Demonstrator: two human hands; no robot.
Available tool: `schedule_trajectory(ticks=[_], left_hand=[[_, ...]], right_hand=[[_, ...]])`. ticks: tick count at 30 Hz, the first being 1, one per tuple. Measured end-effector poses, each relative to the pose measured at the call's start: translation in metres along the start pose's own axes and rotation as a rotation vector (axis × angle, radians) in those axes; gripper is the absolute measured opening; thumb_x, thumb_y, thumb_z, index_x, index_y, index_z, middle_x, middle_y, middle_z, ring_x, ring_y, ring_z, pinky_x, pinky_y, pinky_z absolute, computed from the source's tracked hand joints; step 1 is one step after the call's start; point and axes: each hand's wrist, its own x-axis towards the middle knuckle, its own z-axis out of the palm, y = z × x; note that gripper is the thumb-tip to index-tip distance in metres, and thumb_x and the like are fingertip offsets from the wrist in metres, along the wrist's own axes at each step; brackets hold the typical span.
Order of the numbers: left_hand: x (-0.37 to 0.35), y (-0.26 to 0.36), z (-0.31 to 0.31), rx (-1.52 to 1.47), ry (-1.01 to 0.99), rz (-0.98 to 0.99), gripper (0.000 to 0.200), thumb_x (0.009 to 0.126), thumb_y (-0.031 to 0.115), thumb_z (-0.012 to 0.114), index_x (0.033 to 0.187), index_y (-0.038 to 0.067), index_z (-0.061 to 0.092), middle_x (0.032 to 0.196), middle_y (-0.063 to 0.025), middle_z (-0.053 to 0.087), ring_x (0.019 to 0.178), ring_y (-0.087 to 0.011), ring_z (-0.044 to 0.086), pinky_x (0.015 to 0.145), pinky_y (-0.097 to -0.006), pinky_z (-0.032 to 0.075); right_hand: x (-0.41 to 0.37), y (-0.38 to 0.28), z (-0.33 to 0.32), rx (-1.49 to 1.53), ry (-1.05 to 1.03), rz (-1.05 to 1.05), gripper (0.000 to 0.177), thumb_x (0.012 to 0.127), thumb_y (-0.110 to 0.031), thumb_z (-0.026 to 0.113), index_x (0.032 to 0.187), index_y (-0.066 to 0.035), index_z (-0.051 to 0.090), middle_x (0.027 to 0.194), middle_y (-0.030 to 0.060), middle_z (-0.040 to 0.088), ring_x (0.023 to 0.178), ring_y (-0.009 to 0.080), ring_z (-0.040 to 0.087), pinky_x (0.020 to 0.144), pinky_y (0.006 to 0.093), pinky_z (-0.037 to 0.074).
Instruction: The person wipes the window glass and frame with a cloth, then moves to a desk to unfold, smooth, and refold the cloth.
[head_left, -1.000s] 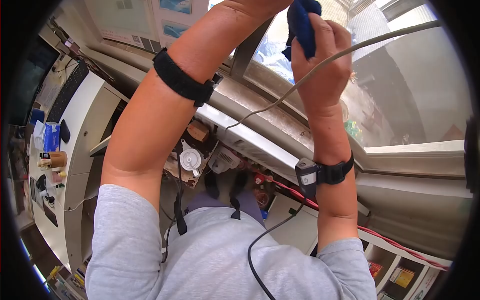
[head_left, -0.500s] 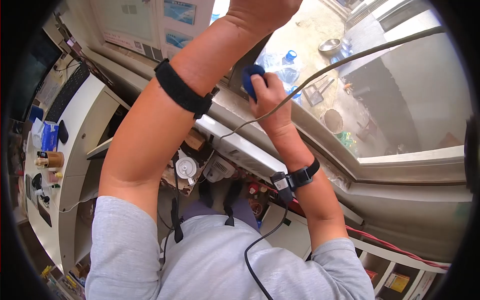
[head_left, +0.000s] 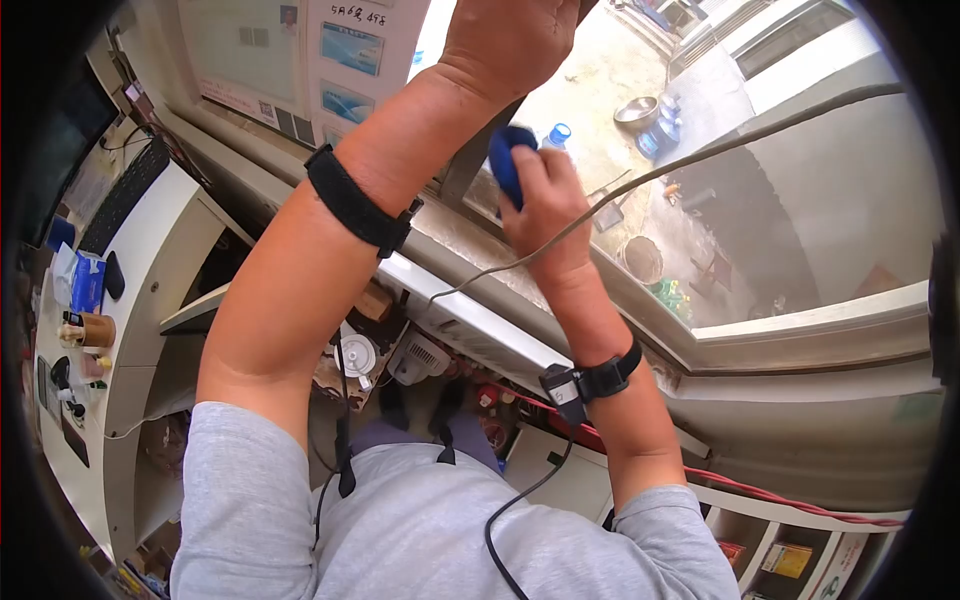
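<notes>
My right hand (head_left: 548,212) is closed around a bunched blue cloth (head_left: 513,165), its thumb and fingers pressed on it in front of the window opening. The cloth is slightly blurred. At the top edge of the view is my left hand (head_left: 510,45), close to the dark edge of the window frame. Its fingers are cut off or turned away, so their grip is hidden. A grey-brown cable (head_left: 640,182) passes across the window in front of my right hand.
Below the sill (head_left: 480,315) are a white round-lidded thing (head_left: 353,354) and a small white heater-like device (head_left: 418,358). A desk (head_left: 135,300) with a monitor and keyboard stands left. Outside are water bottles (head_left: 655,138) and a metal basin (head_left: 636,113).
My right hand and the blue cloth have shifted slightly, with the cloth now more upright. My left hand has moved a little left and down in view. The camera view has shifted too.
</notes>
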Motion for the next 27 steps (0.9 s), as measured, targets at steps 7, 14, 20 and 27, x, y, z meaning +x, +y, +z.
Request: schedule_trajectory(ticks=[7,14,20,27], left_hand=[[0.0,0.003,0.0,-0.014,0.017,-0.01,0.045,0.102,0.006,0.058,0.146,0.003,0.061,0.141,-0.0243,0.064,0.125,-0.0417,0.063,0.107,-0.0445,0.052],[0.001,0.002,-0.003,0.011,0.007,-0.009,0.045,0.102,0.007,0.059,0.147,0.003,0.061,0.141,-0.0236,0.064,0.125,-0.041,0.064,0.106,-0.0443,0.053],[-0.001,0.003,0.001,-0.016,0.029,-0.021,0.045,0.102,0.007,0.059,0.146,0.003,0.061,0.14,-0.0239,0.065,0.124,-0.0412,0.064,0.106,-0.0444,0.053],[0.001,0.006,-0.002,-0.005,0.013,-0.064,0.047,0.101,0.006,0.058,0.147,0.003,0.06,0.141,-0.0238,0.064,0.125,-0.0415,0.063,0.106,-0.0452,0.053]], right_hand=[[0.074,-0.008,-0.092,-0.08,0.418,-0.171,0.034,0.082,-0.006,0.081,0.116,-0.005,0.074,0.105,0.0168,0.072,0.091,0.0327,0.072,0.082,0.0405,0.059],[0.018,0.008,-0.021,-0.091,0.05,-0.043,0.045,0.075,-0.008,0.082,0.118,-0.011,0.068,0.106,0.0133,0.064,0.093,0.0359,0.069,0.076,0.0444,0.061],[0.053,0.005,-0.06,-0.053,0.072,-0.098,0.04,0.075,-0.009,0.081,0.114,-0.012,0.072,0.102,0.0142,0.068,0.091,0.0357,0.07,0.076,0.0468,0.059],[0.133,0.021,-0.105,-0.181,0.527,-0.243,0.04,0.076,-0.01,0.081,0.115,-0.011,0.074,0.1,0.016,0.068,0.091,0.0378,0.069,0.08,0.0464,0.058]])
